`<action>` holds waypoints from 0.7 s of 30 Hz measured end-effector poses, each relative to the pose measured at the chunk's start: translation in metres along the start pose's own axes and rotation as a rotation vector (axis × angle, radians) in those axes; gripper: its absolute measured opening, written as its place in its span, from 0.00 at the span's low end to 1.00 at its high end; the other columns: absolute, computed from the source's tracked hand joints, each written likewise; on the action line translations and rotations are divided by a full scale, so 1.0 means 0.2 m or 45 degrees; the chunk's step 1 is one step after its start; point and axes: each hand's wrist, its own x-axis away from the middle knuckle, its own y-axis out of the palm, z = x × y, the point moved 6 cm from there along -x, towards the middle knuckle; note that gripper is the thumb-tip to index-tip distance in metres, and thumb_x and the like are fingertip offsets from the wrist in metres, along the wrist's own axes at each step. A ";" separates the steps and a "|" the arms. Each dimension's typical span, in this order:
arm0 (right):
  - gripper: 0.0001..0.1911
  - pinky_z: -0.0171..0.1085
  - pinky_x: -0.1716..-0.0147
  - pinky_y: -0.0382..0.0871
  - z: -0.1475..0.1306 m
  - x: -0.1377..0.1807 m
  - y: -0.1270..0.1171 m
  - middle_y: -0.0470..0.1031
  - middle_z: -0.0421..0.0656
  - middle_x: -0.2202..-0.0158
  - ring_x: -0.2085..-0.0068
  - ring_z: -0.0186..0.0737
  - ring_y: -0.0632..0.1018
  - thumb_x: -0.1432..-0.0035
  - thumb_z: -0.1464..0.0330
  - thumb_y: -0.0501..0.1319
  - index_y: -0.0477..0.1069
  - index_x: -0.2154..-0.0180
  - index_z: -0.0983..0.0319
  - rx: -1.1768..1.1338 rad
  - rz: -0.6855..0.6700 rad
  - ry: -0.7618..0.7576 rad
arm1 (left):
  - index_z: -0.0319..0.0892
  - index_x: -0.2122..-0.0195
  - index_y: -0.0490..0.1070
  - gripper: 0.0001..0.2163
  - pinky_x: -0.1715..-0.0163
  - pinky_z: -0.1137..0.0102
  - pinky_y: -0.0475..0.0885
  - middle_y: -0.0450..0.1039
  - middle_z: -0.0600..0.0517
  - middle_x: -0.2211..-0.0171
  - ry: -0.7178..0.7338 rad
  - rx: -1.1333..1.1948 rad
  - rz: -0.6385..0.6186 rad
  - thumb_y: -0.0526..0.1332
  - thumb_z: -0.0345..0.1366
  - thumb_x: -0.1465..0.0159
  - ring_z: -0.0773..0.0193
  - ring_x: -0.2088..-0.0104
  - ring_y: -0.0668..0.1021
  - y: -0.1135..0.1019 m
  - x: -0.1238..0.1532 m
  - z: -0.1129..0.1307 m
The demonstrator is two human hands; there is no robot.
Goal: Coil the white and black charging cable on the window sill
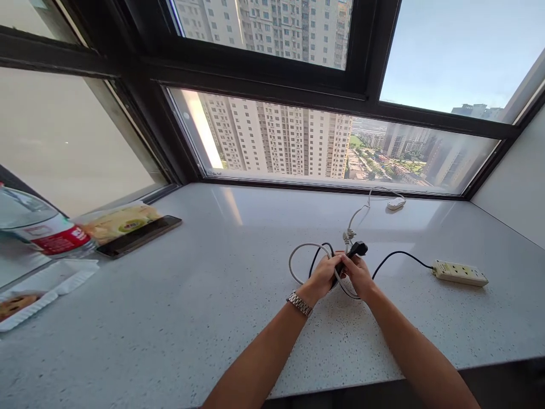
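My left hand (324, 274), with a metal-band watch (300, 303) on its wrist, is closed around a bundle of power cords above the counter. My right hand (358, 275) meets it at the same bundle, its fingers closed on the cords. A black plug (359, 248) sticks out past the fingertips, and a whitish plug (349, 234) shows just behind it. To the left of the hands curves a loop of white cord (290, 262). A black cord (395, 253) runs right to a cream power strip (460, 273). How the cords cross between the fingers is partly hidden.
Farther back lies a small white power strip or adapter (395, 203) on a white cord. At the left are a bottle (51, 233), a food packet (119, 222), a phone (140, 236) and a white tray (70, 278) with a cookie. Windows edge the speckled counter (191, 318).
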 end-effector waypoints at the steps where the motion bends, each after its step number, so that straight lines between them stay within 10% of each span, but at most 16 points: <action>1: 0.24 0.30 0.81 0.58 0.01 0.00 0.00 0.67 0.38 0.77 0.78 0.30 0.63 0.56 0.52 0.68 0.72 0.66 0.65 -0.031 0.010 0.018 | 0.37 0.74 0.69 0.08 0.78 0.75 0.59 0.63 0.56 0.82 -0.012 0.001 0.025 0.64 0.37 0.49 0.72 0.81 0.66 -0.01 0.00 -0.01; 9: 0.12 0.37 0.70 0.72 0.10 -0.08 -0.23 0.75 0.42 0.73 0.70 0.39 0.78 0.53 0.63 0.68 0.67 0.73 0.61 -0.410 0.504 0.090 | 0.36 0.70 0.72 0.06 0.64 0.70 0.67 0.73 0.50 0.73 0.089 0.126 0.282 0.61 0.34 0.42 0.66 0.69 0.75 -0.11 0.06 0.06; 15: 0.10 0.35 0.72 0.73 -0.01 -0.14 -0.46 0.67 0.34 0.81 0.78 0.32 0.74 0.44 0.69 0.60 0.60 0.75 0.59 -0.504 0.601 0.043 | 0.40 0.70 0.64 0.07 0.84 0.77 0.56 0.48 0.63 0.85 0.097 0.464 0.133 0.61 0.35 0.39 0.75 0.87 0.58 -0.11 0.14 0.18; 21: 0.14 0.28 0.83 0.61 -0.17 -0.12 -0.59 0.52 0.30 0.84 0.86 0.26 0.59 0.40 0.72 0.53 0.52 0.77 0.60 -0.529 0.591 -0.079 | 0.40 0.74 0.60 0.17 0.87 0.78 0.51 0.44 0.63 0.86 0.204 0.786 0.248 0.45 0.42 0.30 0.76 0.89 0.51 -0.26 0.19 0.33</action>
